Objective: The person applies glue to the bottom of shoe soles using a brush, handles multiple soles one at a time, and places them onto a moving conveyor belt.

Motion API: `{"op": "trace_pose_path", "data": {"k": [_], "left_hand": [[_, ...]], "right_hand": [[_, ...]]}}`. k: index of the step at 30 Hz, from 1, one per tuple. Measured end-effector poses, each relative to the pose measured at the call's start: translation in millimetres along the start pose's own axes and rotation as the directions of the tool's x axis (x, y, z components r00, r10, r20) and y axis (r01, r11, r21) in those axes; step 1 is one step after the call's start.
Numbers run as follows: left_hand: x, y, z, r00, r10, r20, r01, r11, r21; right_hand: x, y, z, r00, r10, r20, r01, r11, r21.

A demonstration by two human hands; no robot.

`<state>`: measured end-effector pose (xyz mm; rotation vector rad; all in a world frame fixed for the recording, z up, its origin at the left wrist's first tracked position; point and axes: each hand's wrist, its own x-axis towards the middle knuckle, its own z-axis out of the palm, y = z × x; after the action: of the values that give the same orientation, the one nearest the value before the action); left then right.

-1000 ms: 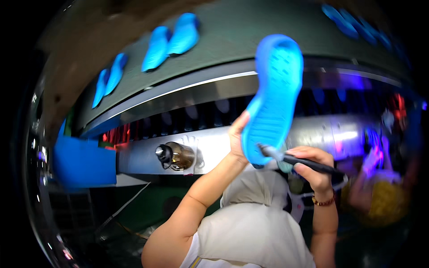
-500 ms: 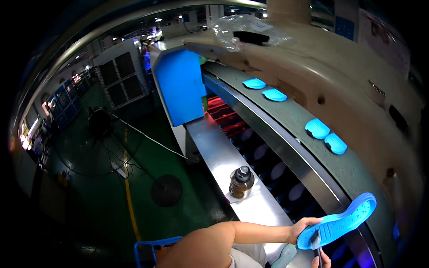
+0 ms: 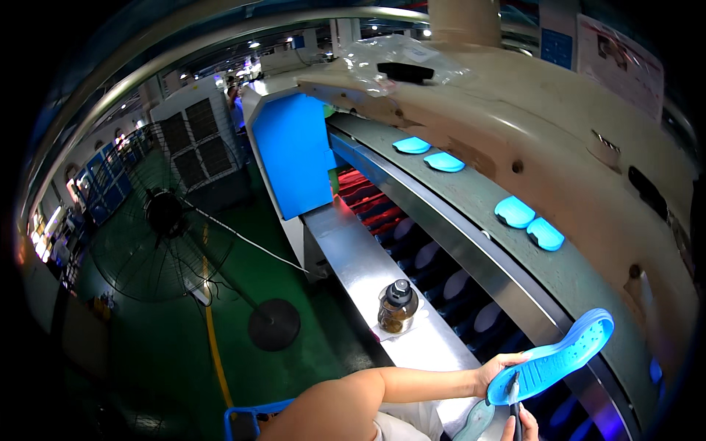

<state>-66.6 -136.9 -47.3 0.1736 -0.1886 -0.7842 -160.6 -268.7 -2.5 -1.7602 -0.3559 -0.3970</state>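
My left hand (image 3: 498, 370) grips the rounded end of a bright blue foam shoe (image 3: 562, 355), its thumb and fingers around the rim. The shoe is tilted, and small holes dot its far end. My right hand (image 3: 523, 428) is closed around a dark-handled brush (image 3: 515, 400), whose pale tip meets the inside of the shoe near my left hand. Part of my right hand is cut off by the lower edge. Below the shoe lies a pale green sole-shaped piece (image 3: 476, 420), partly hidden.
A jar with a black lid (image 3: 398, 309) stands on the metal ledge (image 3: 351, 253). Blue rounded pieces (image 3: 515, 212) lie on the green belt (image 3: 485, 192) beyond. Dark slots with sole shapes (image 3: 456, 283) run between. A floor fan (image 3: 165, 213) stands left.
The view has shifted slightly. The brush has tilted more upright, and its tip has moved up a little inside the shoe. My left hand keeps its hold.
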Motion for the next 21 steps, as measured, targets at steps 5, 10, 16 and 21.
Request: {"op": "trace_pose_path", "data": {"k": [5, 10, 16, 21], "left_hand": [[-2.9, 1.7, 33.6, 0.998, 0.04, 0.041, -0.041, 0.999, 0.015], [-6.8, 24.3, 33.9, 0.997, 0.082, 0.011, -0.082, 0.992, 0.099], [9.0, 14.9, 23.0, 1.0, -0.024, -0.017, 0.026, 0.994, 0.11], [15.2, 14.6, 37.1, 0.973, -0.228, -0.026, 0.228, 0.974, 0.002]], "right_hand": [[-7.2, -13.5, -19.7, 0.996, -0.077, -0.037, 0.077, 0.997, -0.002], [0.1, -19.8, -3.9, 0.994, -0.112, 0.018, 0.113, 0.99, -0.087], [-9.6, -19.7, -33.2, 0.99, -0.14, -0.004, 0.14, 0.989, -0.055], [-20.3, -32.8, -34.8, 0.915, -0.125, 0.384, 0.089, 0.99, 0.11]]}}
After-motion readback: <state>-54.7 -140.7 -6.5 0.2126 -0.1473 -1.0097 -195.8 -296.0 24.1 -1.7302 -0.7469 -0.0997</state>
